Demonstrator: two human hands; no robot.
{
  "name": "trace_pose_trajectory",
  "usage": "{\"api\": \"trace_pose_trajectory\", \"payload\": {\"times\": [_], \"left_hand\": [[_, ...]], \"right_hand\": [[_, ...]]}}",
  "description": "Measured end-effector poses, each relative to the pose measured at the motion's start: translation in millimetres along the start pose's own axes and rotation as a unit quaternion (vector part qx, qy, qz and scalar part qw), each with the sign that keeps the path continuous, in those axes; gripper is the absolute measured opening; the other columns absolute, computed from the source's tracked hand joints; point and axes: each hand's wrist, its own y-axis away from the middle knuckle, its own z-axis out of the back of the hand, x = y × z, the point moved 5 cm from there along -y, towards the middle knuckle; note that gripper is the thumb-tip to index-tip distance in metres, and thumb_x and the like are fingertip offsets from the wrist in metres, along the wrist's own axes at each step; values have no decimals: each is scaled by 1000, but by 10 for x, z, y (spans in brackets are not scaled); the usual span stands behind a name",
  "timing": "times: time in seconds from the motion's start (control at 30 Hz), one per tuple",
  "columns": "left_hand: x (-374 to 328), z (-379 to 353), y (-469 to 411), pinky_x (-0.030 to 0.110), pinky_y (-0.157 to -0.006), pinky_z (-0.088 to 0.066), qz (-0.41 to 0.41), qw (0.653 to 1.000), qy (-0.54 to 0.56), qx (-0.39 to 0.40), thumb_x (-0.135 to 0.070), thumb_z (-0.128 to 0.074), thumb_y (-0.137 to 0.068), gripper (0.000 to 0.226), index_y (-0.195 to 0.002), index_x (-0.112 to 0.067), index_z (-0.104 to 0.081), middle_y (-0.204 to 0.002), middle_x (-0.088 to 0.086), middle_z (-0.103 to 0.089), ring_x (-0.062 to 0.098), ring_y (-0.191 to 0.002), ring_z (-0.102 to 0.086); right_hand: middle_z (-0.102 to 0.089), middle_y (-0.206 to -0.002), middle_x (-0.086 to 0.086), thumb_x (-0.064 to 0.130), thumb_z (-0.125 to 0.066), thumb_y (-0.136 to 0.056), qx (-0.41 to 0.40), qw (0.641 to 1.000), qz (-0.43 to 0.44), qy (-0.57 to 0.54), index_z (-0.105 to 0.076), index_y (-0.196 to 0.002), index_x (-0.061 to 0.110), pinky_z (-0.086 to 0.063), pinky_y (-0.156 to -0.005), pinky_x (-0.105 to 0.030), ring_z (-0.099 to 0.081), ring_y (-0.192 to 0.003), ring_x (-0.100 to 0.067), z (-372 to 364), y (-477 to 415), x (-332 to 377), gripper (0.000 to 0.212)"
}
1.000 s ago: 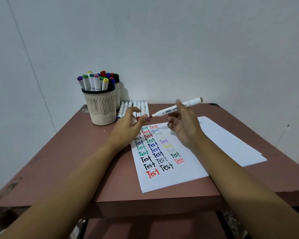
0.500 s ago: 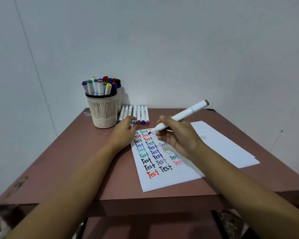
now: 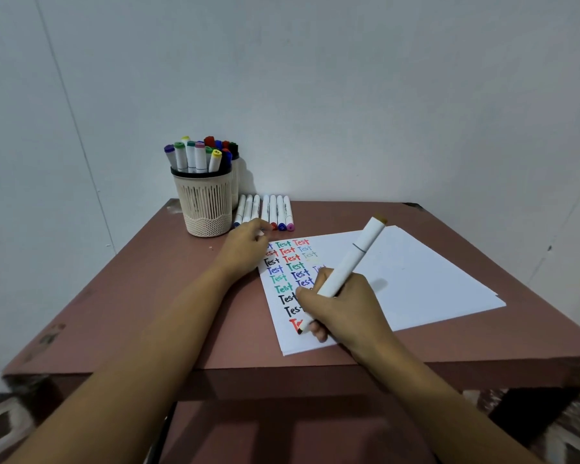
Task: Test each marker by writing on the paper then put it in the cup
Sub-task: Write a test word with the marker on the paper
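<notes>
The right hand [image 3: 345, 306] grips a white marker [image 3: 350, 262] in a writing hold, fingers and thumb curled round its lower barrel. The dark tip touches the paper [image 3: 416, 272] near the sheet's near-left corner, just beside a red "Test", and the barrel tilts up toward the desk's far-right corner, ending in a brownish cap. The paper is a small stack of white sheets lying slightly askew on the right half of the desk [image 3: 148, 296], close to the near edge, with columns of "Test" in red, green, blue, black and fainter colours down its left side. The left hand [image 3: 245, 249] rests with curled fingers on the sheet's far-left corner; I cannot tell whether it holds anything. Just beyond its fingers a row of white markers [image 3: 277, 211] lies side by side along the far edge. The beige ribbed cup [image 3: 204, 209] stands at the far-left corner, touching that row and full of upright markers with coloured caps.
</notes>
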Motion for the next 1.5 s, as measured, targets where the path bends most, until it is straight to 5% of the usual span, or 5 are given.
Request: {"api": "trace_pose_trajectory", "payload": {"times": [0.4, 0.63, 0.83, 1.03, 1.5], "left_hand": [[15, -18, -14, 20, -84, -31, -8, 1000, -17, 15, -9, -40, -93, 32, -120, -12, -58, -128, 6, -56, 17, -114, -49], [25, -30, -27, 18, -85, -31, -11, 999, -29, 18, -10, -41, -93, 32, -120, -12, -58, -129, 5, -55, 16, -115, -49], [30, -32, -28, 17, -86, -30, -12, 999, -32, 19, -9, -40, -93, 32, -119, -13, -58, -129, 5, -55, 16, -117, -48], [22, -32, -20, 19, -86, -31, -15, 999, -27, 20, -8, -40, -93, 32, -120, -12, -58, -129, 6, -55, 17, -115, -49], [27, -31, -28, 18, -84, -32, -14, 999, -32, 20, -9, -40, -93, 32, -120, -12, -58, -129, 7, -55, 18, -115, -50]], "right_hand": [[-54, -59, -16, 6, -59, -80, -8, 1000, 16, 8, -40, -61, 10, -40, -42, -21, -55, -47, -16, -3, -7, -16, 28], [-44, -41, 7, 4, -60, -78, 10, 1000, 20, 13, -38, -52, 17, -37, -39, -17, -48, -43, -16, -41, -18, -36, 36], [-46, -51, -7, 6, -61, -80, -31, 999, 22, -17, -35, -55, 14, -37, -39, -18, -50, -39, -13, 29, -34, -35, 37], [-44, -36, 13, 4, -61, -81, -18, 999, 48, 10, -37, -53, 19, -35, -39, -12, -47, -36, 0, -5, -9, -36, 40], [-34, -42, 10, 3, -60, -80, -69, 995, 77, -1, -33, -55, 14, -33, -41, -15, -39, -41, -6, 74, -18, -31, 39]]}}
